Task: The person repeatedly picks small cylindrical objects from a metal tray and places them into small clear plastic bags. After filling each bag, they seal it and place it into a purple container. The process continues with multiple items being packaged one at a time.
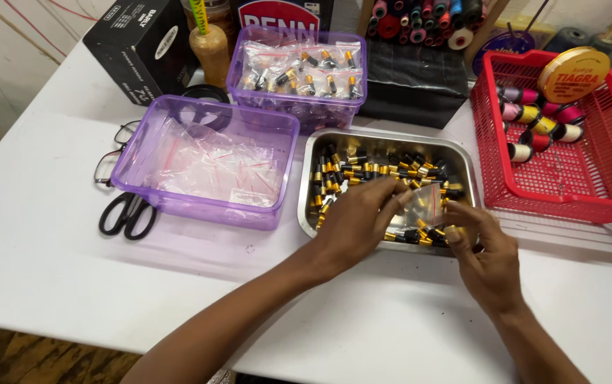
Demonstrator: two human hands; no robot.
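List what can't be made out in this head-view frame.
- Small clear bag: contents unreadable, blurred and partly behind the left hand.
- Right hand fingers: the grip is hidden by the hand itself.
- Black-and-gold parts in the steel tray: too small to identify.
- Red basket: cut off by the right edge.

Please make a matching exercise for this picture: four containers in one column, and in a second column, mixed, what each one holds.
Containers:
1. steel tray
2. near purple tub
3. far purple tub
4. red basket

Contents:
A. spools of thread
B. empty clear small bags
C. loose black and gold pieces
D. small bags already filled with pieces

Pairs: 1-C, 2-B, 3-D, 4-A

Both hands work over the steel tray: the left hand and the right hand hold a small clear bag between them.
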